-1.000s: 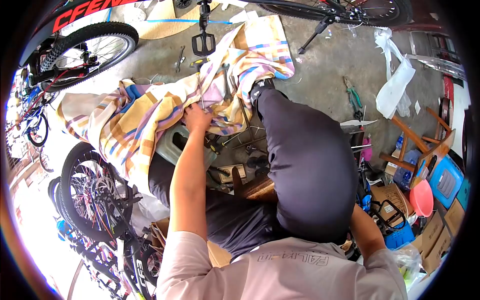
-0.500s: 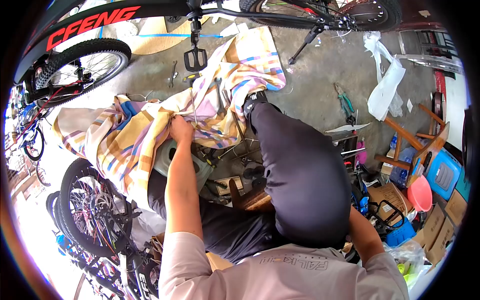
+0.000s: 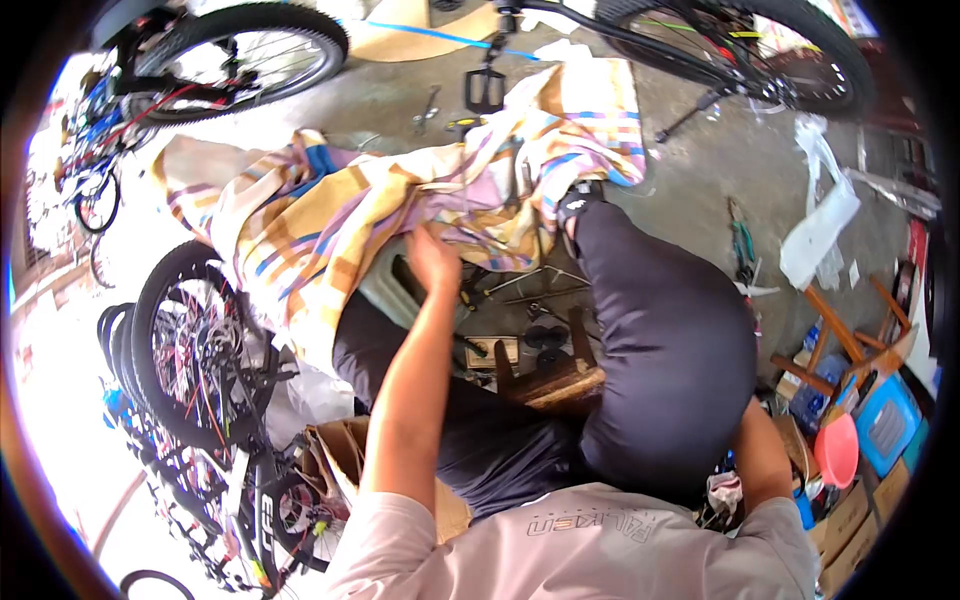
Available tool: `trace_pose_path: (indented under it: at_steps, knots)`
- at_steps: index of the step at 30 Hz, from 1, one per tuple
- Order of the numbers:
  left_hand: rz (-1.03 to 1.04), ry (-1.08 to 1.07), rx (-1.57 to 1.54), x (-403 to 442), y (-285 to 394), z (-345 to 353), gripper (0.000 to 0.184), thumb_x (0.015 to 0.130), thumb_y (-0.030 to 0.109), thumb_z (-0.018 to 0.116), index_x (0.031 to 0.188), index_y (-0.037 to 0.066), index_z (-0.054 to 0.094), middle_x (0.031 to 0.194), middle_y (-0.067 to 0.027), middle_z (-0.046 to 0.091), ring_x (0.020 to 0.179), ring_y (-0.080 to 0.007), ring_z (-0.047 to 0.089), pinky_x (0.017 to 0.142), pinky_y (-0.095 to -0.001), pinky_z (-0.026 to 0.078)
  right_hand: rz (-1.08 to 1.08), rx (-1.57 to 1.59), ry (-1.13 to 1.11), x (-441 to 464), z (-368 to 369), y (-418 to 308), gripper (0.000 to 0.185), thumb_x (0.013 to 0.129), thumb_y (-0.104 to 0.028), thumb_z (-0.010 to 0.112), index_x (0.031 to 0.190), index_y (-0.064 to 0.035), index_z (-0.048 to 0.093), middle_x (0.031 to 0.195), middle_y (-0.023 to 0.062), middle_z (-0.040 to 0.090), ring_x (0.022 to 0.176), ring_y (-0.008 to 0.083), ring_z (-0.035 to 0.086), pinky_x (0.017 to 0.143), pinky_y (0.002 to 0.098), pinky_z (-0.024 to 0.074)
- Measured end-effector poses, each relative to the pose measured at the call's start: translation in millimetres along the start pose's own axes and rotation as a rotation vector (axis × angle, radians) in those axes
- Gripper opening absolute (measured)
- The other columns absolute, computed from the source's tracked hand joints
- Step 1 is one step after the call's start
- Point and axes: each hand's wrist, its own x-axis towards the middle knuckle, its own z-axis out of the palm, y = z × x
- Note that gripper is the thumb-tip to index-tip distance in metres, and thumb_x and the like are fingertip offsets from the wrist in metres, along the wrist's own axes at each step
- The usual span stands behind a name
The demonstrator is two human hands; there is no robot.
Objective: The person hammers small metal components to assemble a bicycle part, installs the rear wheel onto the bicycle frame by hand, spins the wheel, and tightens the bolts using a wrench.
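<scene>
My left hand point(image 3: 432, 260) is closed at the near edge of a plaid cloth point(image 3: 330, 205) in yellow, white, purple and blue; its fingertips are partly hidden in the folds. The cloth spreads over the floor and across my left leg. Just below the hand, a grey-green plastic container point(image 3: 385, 290) shows partly under the cloth. Several tools lie around the cloth's middle, among them a yellow-and-black handled tool point(image 3: 463, 125) at its far edge. My right forearm point(image 3: 765, 455) goes down behind my bent right knee, which hides the right hand.
A bicycle with a black pedal point(image 3: 484, 90) stands ahead, its kickstand point(image 3: 690, 115) down. Another bicycle wheel point(image 3: 190, 345) is at left. Green-handled pliers point(image 3: 741, 245) lie on the floor at right, near a wooden stool point(image 3: 845, 335), a pink bowl point(image 3: 836, 450) and white plastic point(image 3: 820, 225).
The view has shifted, so the scene sits farther right and a little higher. My left hand stays at the cloth's edge. The right hand is hidden in both frames.
</scene>
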Motion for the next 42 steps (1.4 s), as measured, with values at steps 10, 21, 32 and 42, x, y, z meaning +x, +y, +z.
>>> trace_pose_path:
  at_steps: [10,21,32,42]
  knots:
    - [-0.878,0.039,-1.149,8,-17,56,0.059,0.101,0.006,0.058,0.154,0.013,0.033,0.100,-0.0081,0.066,0.070,-0.0150,0.064,0.058,-0.0301,0.050,-1.347,-0.521,-0.094,123,112,-319,0.021,0.087,-0.014,0.068,0.106,-0.0060,0.067,0.099,0.0108,0.068,0.091,0.0297,0.067,0.081,0.0412,0.0547]
    - [-0.356,-0.143,-0.881,12,-31,32,0.037,0.099,0.003,0.049,0.134,0.006,0.059,0.114,-0.0132,0.067,0.097,-0.0259,0.067,0.089,-0.0372,0.052,-1.461,-0.959,-0.313,178,310,-329,0.045,0.077,-0.037,0.078,0.110,-0.0078,0.067,0.099,0.0097,0.069,0.102,0.0284,0.066,0.095,0.0396,0.0447]
    - [-0.359,-0.565,0.103,55,-9,27,0.060,0.084,0.031,0.072,0.130,-0.003,0.052,0.132,-0.0312,0.060,0.123,-0.0459,0.059,0.097,-0.0518,0.051,-1.593,-0.593,0.032,183,306,-327,0.038,0.075,-0.015,0.071,0.111,-0.0080,0.064,0.127,0.0167,0.051,0.109,0.0352,0.055,0.092,0.0495,0.0478]
    - [-0.205,-0.520,0.375,36,32,-68,0.069,0.090,0.035,0.072,0.134,-0.011,0.045,0.095,-0.0273,0.073,0.090,-0.0443,0.072,0.081,-0.0498,0.058,-1.372,-0.468,-0.148,182,306,-323,0.042,0.078,-0.007,0.066,0.120,-0.0047,0.065,0.113,0.0173,0.059,0.093,0.0352,0.066,0.076,0.0467,0.0559]
